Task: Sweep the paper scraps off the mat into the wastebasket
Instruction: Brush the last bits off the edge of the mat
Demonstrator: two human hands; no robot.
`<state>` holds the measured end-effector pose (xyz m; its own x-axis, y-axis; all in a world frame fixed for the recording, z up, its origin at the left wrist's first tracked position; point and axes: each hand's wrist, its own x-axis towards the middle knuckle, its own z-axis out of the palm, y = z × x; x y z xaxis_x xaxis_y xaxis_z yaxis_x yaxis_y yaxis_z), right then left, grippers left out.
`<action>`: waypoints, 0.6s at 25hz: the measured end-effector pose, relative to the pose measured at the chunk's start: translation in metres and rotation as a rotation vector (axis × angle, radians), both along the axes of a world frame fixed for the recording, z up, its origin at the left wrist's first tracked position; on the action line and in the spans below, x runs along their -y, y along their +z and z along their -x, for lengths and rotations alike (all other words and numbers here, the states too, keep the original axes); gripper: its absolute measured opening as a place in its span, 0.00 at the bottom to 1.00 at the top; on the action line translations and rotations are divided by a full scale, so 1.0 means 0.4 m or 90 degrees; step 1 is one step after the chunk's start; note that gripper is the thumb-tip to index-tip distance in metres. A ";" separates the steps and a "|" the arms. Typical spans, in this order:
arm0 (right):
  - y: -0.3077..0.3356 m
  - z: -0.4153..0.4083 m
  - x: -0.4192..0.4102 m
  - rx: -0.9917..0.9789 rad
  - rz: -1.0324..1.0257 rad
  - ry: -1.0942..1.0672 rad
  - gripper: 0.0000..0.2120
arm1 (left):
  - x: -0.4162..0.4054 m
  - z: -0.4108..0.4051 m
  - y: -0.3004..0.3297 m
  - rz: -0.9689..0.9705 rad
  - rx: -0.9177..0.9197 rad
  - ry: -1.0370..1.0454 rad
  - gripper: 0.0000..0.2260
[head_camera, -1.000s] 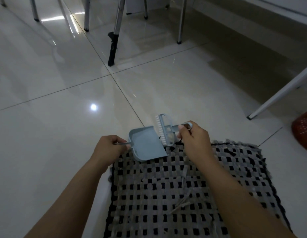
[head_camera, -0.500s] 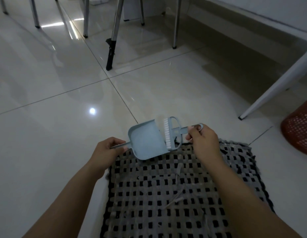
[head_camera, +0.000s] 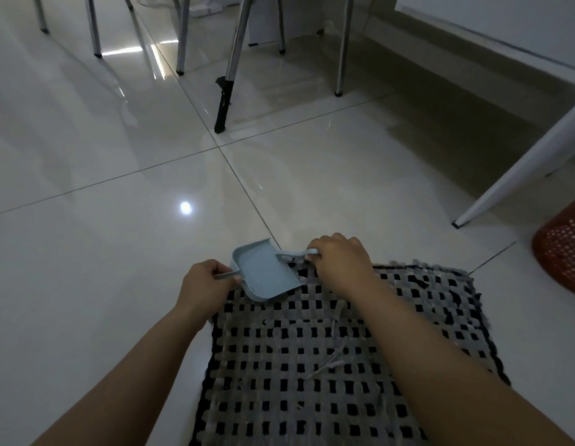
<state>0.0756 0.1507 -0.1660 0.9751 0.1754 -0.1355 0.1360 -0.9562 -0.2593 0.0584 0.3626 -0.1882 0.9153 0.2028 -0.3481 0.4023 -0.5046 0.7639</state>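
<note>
Near: woven black-and-grey mat [head_camera: 328, 365] on the tiled floor [head_camera: 102, 236]. Pale strips, probably paper scraps [head_camera: 324, 365], lie near the mat's middle, between the forearms; one more strip just beyond. Dim light, so smaller scraps cannot be told from the weave.

Mid: left hand [head_camera: 204, 284] curled round the handle of the blue dustpan [head_camera: 266, 273]. Pan sits at the mat's far-left corner, mouth toward the right and tipped low. Right hand [head_camera: 339, 260] closed over the brush [head_camera: 297, 252] handle at the pan's mouth; bristles hidden under the hand.

Far right: red mesh wastebasket [head_camera: 566, 252], well apart from the mat, beside a white leg [head_camera: 521, 169]. Chair legs [head_camera: 229, 62] farther off.

Judgement: sweeping barely begun; visible scraps not yet in the pan.

Risks:
- Strips snag in the open weave, so the brush skips over them.
- Pan lip rides on the bumpy mat; scraps slide under it.
- Carrying right to the wastebasket, a tilted pan could spill light paper onto the floor.
</note>
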 end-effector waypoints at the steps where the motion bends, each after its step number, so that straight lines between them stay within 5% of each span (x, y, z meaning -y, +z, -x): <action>1: 0.010 0.001 -0.009 -0.001 -0.004 0.024 0.12 | 0.001 0.006 -0.005 0.006 0.004 0.002 0.08; 9: 0.102 0.006 0.005 0.014 -0.159 -0.061 0.12 | -0.011 0.031 -0.022 0.071 -0.011 0.021 0.07; 15: 0.025 0.000 -0.025 0.071 0.032 -0.023 0.10 | -0.016 0.028 -0.022 0.050 0.008 0.024 0.06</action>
